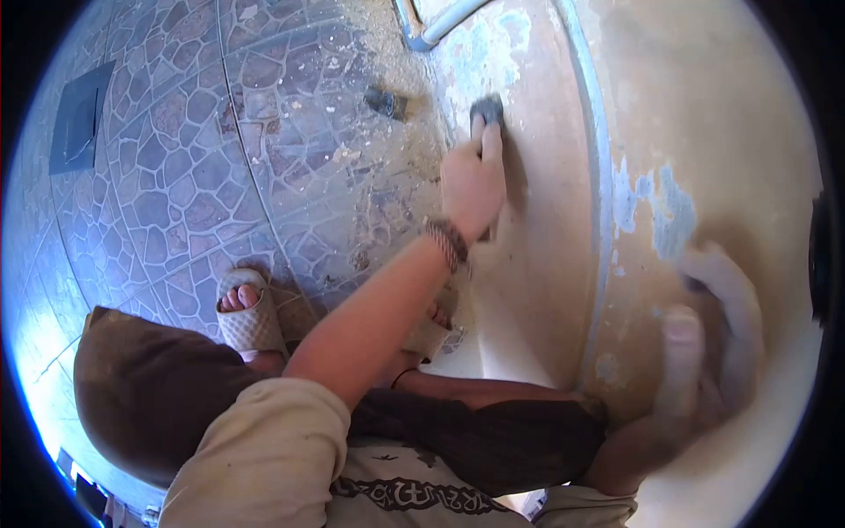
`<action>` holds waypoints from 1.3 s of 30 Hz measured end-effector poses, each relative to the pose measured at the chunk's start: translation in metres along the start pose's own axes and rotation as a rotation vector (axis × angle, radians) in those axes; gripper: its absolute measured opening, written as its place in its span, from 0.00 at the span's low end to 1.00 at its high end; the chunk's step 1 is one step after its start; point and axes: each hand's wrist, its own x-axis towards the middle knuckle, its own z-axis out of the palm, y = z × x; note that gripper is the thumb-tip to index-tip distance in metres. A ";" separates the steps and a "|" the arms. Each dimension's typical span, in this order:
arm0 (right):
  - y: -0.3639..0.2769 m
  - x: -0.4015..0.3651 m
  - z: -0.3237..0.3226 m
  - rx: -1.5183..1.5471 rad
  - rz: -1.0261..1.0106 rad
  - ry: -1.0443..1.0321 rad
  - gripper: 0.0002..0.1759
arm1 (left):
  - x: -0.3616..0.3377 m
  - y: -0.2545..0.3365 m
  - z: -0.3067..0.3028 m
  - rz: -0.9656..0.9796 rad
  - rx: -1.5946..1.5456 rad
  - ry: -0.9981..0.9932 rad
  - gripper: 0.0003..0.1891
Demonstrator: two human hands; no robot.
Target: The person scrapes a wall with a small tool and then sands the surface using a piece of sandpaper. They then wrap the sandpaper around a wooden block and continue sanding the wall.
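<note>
From my end I've got the left hand (476, 176) pinching a dark tool (488, 106) at the wall (550, 229), out toward the pipe (450, 24), long axis unclear. Right hand (717, 352) is loosely spread, way farther from the pipe.

The tool (488, 107) is blackish, the wall (722, 123) tan with pale-blue patches (673, 216), the floor (189, 172) purplish-grey, webbed pale.

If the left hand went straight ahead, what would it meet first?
Probably the peeling patch on the wall, just beyond the dark tool in the left hand; whether they already touch is unclear.
</note>
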 end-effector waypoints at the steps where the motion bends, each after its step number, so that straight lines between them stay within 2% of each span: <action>1: -0.003 0.012 0.003 0.026 -0.050 -0.146 0.25 | 0.009 0.002 -0.005 -0.006 0.047 -0.029 0.28; 3: -0.004 0.027 0.012 0.074 -0.047 -0.304 0.26 | 0.019 0.012 -0.004 -0.078 -0.055 -0.008 0.31; 5: -0.004 0.030 0.020 0.113 0.037 -0.353 0.27 | 0.018 0.021 -0.001 -0.182 -0.161 0.016 0.32; 6: -0.004 0.029 0.021 0.128 0.067 -0.374 0.28 | 0.006 0.027 0.000 -0.220 -0.081 -0.012 0.32; 8: 0.000 0.035 0.019 0.119 0.070 -0.372 0.28 | -0.033 0.009 0.014 -0.038 -0.109 0.036 0.31; 10: 0.003 0.041 0.019 0.085 0.110 -0.329 0.27 | -0.042 0.011 0.013 0.013 -0.087 0.039 0.31; 13: 0.005 0.041 0.020 0.067 0.177 -0.276 0.27 | -0.029 0.012 0.002 -0.122 -0.005 -0.072 0.32; 14: 0.004 0.040 0.020 0.063 0.190 -0.278 0.27 | 0.002 0.010 -0.007 -0.183 0.000 -0.128 0.34; 16: 0.003 0.037 0.020 0.049 0.212 -0.288 0.27 | 0.020 0.013 -0.013 -0.256 0.019 -0.211 0.35; 18: 0.002 0.039 0.018 0.014 0.170 -0.324 0.27 | 0.025 0.021 -0.016 -0.288 0.048 -0.247 0.34; 20: 0.003 0.039 0.016 -0.039 0.097 -0.362 0.28 | -0.039 0.021 0.008 -0.114 0.032 -0.070 0.27; 21: 0.003 0.040 0.013 -0.018 0.112 -0.362 0.28 | -0.071 0.015 0.023 -0.045 -0.042 0.035 0.27; 23: 0.004 0.044 0.011 0.017 0.145 -0.362 0.27 | -0.085 0.010 0.031 -0.012 -0.120 0.062 0.28; 25: 0.006 0.041 0.016 0.050 0.187 -0.292 0.26 | -0.079 0.010 0.015 -0.099 -0.124 -0.094 0.29; 30: 0.006 0.036 0.019 0.010 0.178 -0.329 0.24 | -0.020 0.010 0.002 -0.211 -0.145 -0.156 0.29; 32: 0.005 0.036 0.019 0.022 0.166 -0.335 0.25 | -0.034 0.010 0.013 -0.230 -0.180 -0.061 0.30; 34: 0.003 0.037 0.016 0.025 0.135 -0.353 0.26 | -0.081 -0.023 0.052 0.070 -0.085 0.226 0.30; 36: 0.003 0.038 0.016 0.029 0.109 -0.366 0.27 | -0.084 -0.030 0.056 0.143 -0.037 0.263 0.30; 38: 0.005 0.035 0.016 0.029 0.113 -0.363 0.28 | -0.065 -0.014 0.026 -0.012 -0.041 0.032 0.31; 39: 0.006 0.031 0.018 0.023 0.124 -0.361 0.29 | -0.034 -0.009 0.012 -0.160 -0.167 -0.053 0.30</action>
